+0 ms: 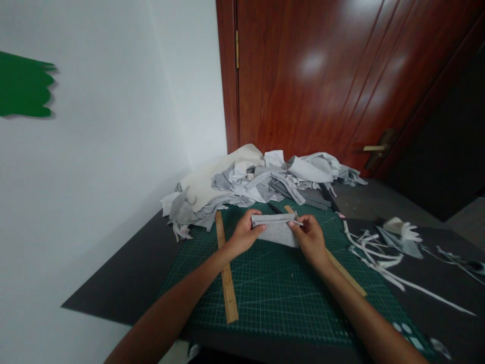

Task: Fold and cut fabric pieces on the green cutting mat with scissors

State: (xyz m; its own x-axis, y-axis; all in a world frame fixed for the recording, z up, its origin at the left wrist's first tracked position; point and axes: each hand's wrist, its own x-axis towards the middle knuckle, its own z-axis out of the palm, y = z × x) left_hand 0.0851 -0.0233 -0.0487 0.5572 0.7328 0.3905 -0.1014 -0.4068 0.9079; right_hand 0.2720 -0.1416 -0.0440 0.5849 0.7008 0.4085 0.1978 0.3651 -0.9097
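Note:
Both of my hands hold a small grey piece of fabric (276, 228) just above a green cutting mat (280, 288). My left hand (244, 234) pinches its left end, thumb on top. My right hand (308, 237) grips its right end with the fingers curled. The top edge of the fabric is folded or rolled over. A wooden ruler (226, 268) lies on the mat beside my left forearm. A second wooden ruler (343, 270) runs under my right wrist.
A heap of grey and white fabric scraps (261, 179) lies at the mat's far edge. Thin white fabric strips (382, 263) and offcuts lie on the dark table to the right. A white wall stands left, a brown door (341, 76) behind.

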